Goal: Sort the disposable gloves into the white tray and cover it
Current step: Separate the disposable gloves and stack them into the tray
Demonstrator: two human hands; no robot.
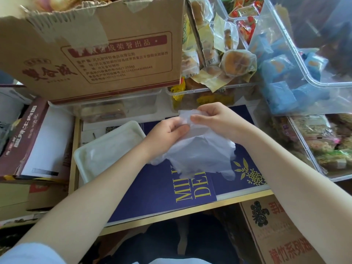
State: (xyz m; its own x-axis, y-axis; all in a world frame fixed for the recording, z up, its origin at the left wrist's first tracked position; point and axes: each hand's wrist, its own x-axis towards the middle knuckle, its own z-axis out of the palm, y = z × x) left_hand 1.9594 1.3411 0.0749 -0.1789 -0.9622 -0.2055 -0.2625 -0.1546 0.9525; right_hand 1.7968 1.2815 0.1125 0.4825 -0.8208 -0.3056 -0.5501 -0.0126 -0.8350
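Both hands up over the blue booklet, a thin clear glove held between them. Left hand curled, thumb and fingers pinching the cuff edge; right hand likewise curled, pinching the same bunched edge from the other side. Rest of the glove hanging loose, finger ends drooping toward the booklet. White tray just left of the hands, tilted across the counter, near the left forearm.

Risks from here: flimsy film clinging to the fingers on release, or folding on itself; a slack drop landing across the tray rim instead of inside; a forearm nudging the tray.

Hard to judge: possibly more than one glove in the bundle, layers too sheer to separate. Clear film seemingly already in the tray, count unreadable. No cover for the tray clearly identifiable.
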